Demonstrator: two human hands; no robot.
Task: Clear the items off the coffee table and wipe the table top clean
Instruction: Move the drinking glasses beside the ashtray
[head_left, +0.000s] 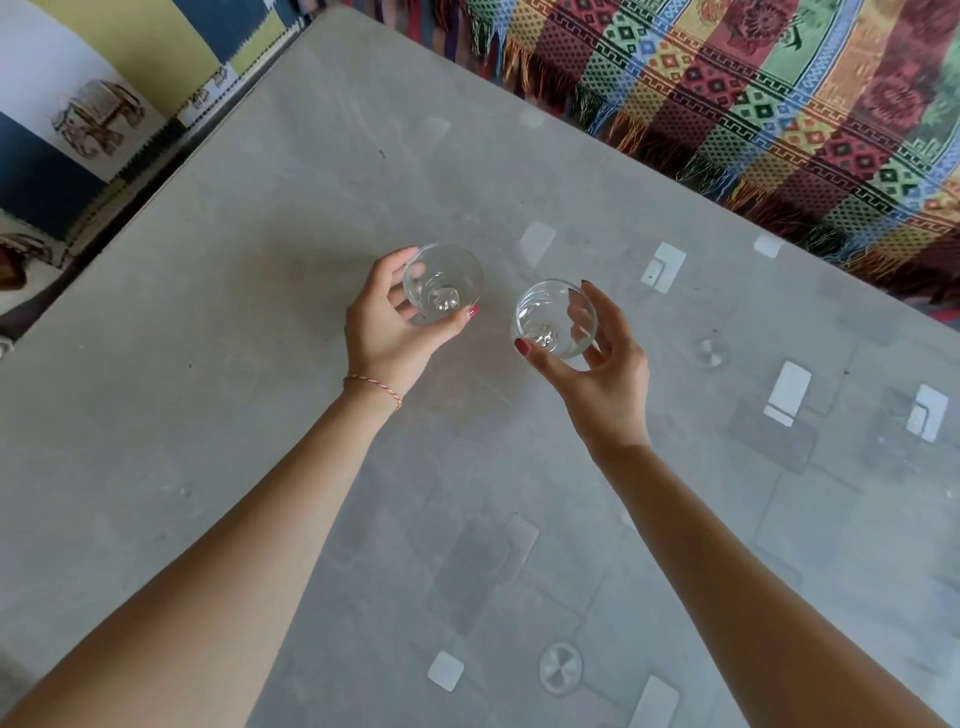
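Two clear drinking glasses are over the middle of the grey glass coffee table (208, 364). My left hand (387, 332) grips the left glass (444, 283) from its left side, thumb at its near rim. My right hand (597, 364) holds the right glass (553, 319), thumb on the near side and fingers round the far side. Both glasses stand upright with a few centimetres between them. Whether they rest on the table top or hang just above it, I cannot tell. The table top shows dull smears and small specks.
A colourful woven throw with a fringe (753, 93) hangs along the table's far right edge. A blue, yellow and white cushion with an elephant print (88, 114) lies past the left edge. Round metal fittings (560, 667) and pale tile shapes show through the glass.
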